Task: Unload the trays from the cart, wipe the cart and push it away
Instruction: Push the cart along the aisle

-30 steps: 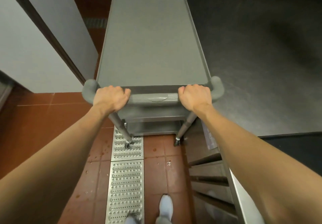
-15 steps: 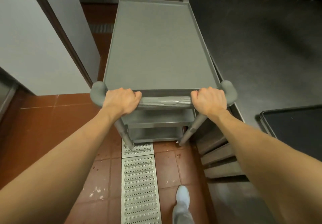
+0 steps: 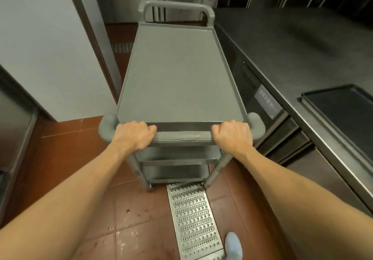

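cart bare, both hands on the handle, push under way

kitchen floor is red-brown tile [image 3: 66, 158], spotted with pale specks, with a perforated steel drain grate [image 3: 191, 219] running down the aisle. cart [image 3: 179, 73] stands in that aisle, its near legs at the head of the grate, a pale wall [image 3: 40, 47] on its left and a long steel counter [image 3: 292, 53] close along its right side.

progress, as a judgement: the top shelf carries no trays and looks clean and dry, and the lower shelves, as far as they show, are bare too. a dark, shallow-rimmed tray [image 3: 347, 114] lies on the counter. unloading and wiping look done; only the pushing away remains.

left hand [image 3: 133, 135] and right hand [image 3: 232, 135] are each clenched around the ribbed near handle [image 3: 181, 137], knuckles up.

materials: the cart is matte grey plastic with a finely textured deck, a low raised lip, rounded handle corners and tubular legs. counter is brushed steel, dull sheen.
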`<state>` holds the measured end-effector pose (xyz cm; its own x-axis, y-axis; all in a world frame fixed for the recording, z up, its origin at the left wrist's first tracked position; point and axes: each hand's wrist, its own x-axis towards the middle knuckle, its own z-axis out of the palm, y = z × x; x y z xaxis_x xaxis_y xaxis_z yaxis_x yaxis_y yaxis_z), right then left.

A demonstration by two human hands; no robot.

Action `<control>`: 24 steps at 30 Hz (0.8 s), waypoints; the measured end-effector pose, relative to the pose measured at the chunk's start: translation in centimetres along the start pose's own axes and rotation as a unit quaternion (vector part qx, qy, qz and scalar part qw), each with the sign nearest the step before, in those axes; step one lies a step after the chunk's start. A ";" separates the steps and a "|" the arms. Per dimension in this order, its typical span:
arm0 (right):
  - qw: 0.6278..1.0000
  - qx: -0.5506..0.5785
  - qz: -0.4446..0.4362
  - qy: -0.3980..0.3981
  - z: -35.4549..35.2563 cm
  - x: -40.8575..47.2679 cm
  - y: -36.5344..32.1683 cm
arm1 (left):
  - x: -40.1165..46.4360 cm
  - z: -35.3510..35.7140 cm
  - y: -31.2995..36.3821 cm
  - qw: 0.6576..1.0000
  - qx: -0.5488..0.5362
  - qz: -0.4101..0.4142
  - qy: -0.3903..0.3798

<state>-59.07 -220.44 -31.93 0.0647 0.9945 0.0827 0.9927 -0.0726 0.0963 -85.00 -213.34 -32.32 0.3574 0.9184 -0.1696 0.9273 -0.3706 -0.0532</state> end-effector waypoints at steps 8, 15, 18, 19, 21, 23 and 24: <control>0.999 -0.004 -0.044 -0.004 -1.8 -9.0 -8.6 | -11.1 2.3 -5.9 0.999 -0.013 -0.031 -0.026; 0.998 0.005 -0.062 0.008 -2.7 -16.7 -12.8 | -20.8 5.5 -8.0 0.999 0.001 -0.043 -0.008; 0.997 0.048 -0.054 0.002 -3.2 -21.2 -14.9 | -26.9 7.0 -8.7 0.999 -0.001 -0.047 0.006; 0.997 0.054 -0.050 0.006 -3.2 -22.6 -15.6 | -28.8 7.2 -8.8 0.999 -0.002 -0.043 0.016; 0.997 0.061 -0.052 -0.002 -3.4 -25.4 -17.3 | -33.0 7.8 -9.3 0.999 0.005 -0.038 0.023; 0.996 0.077 -0.051 -0.005 -3.6 -27.6 -18.7 | -36.1 8.4 -9.7 0.999 0.018 -0.030 0.019; 0.995 0.075 -0.063 -0.002 -3.9 -28.9 -19.7 | -38.0 8.5 -10.4 0.999 0.031 -0.027 0.017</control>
<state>-80.89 -248.03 -32.30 -0.0607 0.9952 0.0762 0.9970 0.0641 -0.0427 -109.12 -245.53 -33.68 0.3124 0.9407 -0.1322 0.9367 -0.3281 -0.1218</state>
